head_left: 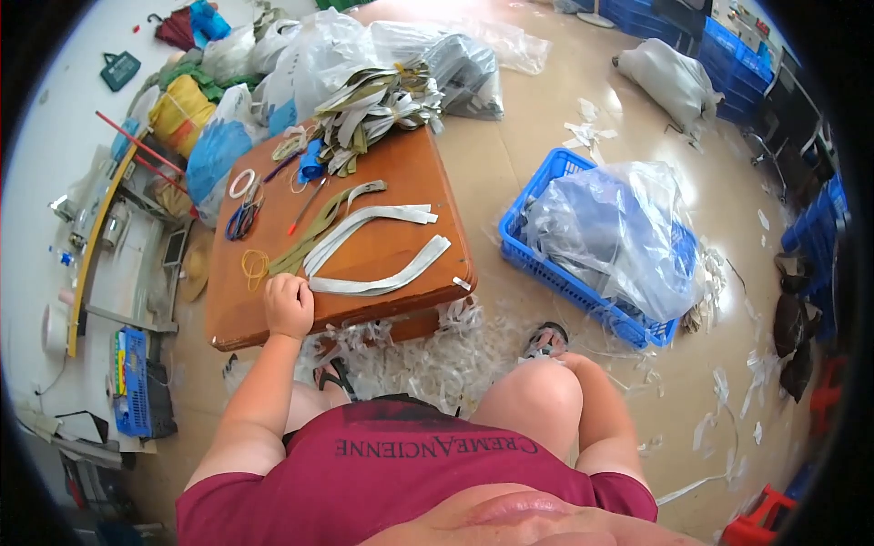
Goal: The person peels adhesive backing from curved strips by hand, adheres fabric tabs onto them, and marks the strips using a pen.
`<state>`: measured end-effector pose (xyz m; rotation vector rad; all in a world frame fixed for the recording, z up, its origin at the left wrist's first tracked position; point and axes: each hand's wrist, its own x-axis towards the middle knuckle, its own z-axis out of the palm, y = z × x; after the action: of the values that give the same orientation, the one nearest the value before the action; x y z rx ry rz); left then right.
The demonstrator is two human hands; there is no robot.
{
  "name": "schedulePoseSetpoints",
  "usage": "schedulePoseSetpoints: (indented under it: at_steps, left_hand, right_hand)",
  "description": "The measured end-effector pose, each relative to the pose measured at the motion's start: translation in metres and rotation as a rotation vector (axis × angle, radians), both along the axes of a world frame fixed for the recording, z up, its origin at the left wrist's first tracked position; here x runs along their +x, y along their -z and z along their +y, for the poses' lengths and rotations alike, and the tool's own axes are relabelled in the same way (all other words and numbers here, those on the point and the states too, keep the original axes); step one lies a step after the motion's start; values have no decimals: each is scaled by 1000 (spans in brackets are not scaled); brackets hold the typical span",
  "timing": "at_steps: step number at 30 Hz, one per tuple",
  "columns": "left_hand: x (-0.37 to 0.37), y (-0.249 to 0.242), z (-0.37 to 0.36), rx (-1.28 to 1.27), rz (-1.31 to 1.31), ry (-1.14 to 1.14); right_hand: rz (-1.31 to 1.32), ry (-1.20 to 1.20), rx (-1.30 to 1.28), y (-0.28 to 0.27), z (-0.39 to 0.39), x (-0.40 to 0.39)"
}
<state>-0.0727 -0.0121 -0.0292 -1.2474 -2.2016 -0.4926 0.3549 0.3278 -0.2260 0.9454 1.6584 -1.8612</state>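
Observation:
My left hand (289, 305) is closed at the near edge of the brown table (391, 164). Its curled fingers hide anything they may hold. Beside them lie the ends of white strips (378, 280) and olive-green strips (314, 232), spread over the tabletop. My right hand (566, 361) is low beside my knee, mostly hidden, near the blue basket (583, 289). A yellow rubber band (256, 265), scissors (243, 218), a red-tipped tool (307, 207) and a white tape roll (242, 184) lie on the table's left side. A heap of green and white strips (378, 107) covers its far end.
Clear plastic bags (628, 227) fill the blue basket. White scraps (419, 359) litter the floor under the table. Stuffed bags (309, 68) are piled beyond it. Shelving (105, 237) stands at the left, a grey sack (665, 82) lies at the back right, and blue crates (728, 68) are behind it.

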Motion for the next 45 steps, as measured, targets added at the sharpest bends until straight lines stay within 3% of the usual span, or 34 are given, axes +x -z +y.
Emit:
schedulePoseSetpoints:
  at_steps: [6,9,12,17,25,30,32,37,40,43,45]
  left_hand:
    - [-13,5,-5,45,-31,76]
    - [-32,5,-9,168,-210,-17]
    - [-54,-9,5,250,-159,10]
    - [-94,-22,66,-10,-203,73]
    - [-104,-31,169,-385,-391,-68]
    - [-113,-30,192,-577,-562,-75]
    - [-119,-25,192,-524,-652,-44]
    - [-130,-16,192,-427,-827,18]
    - [-130,-22,198,-501,-818,-38]
    - [-129,-27,201,-555,-820,-31]
    - [-129,-26,201,-557,-811,-26]
  right_hand:
    - [-28,75,-36,36,-5,15]
    - [-9,239,-72,44,-3,23]
    - [14,356,-101,53,1,26]
    - [-89,-33,29,88,10,7]
    - [-44,53,-84,111,12,7]
    - [0,83,-133,153,19,20]
    - [12,96,-150,167,19,25]
    - [-71,224,-213,111,12,11]
    - [-123,279,-241,64,8,-5]
    - [-82,128,-100,76,6,-4]
    - [-20,157,-166,98,5,3]
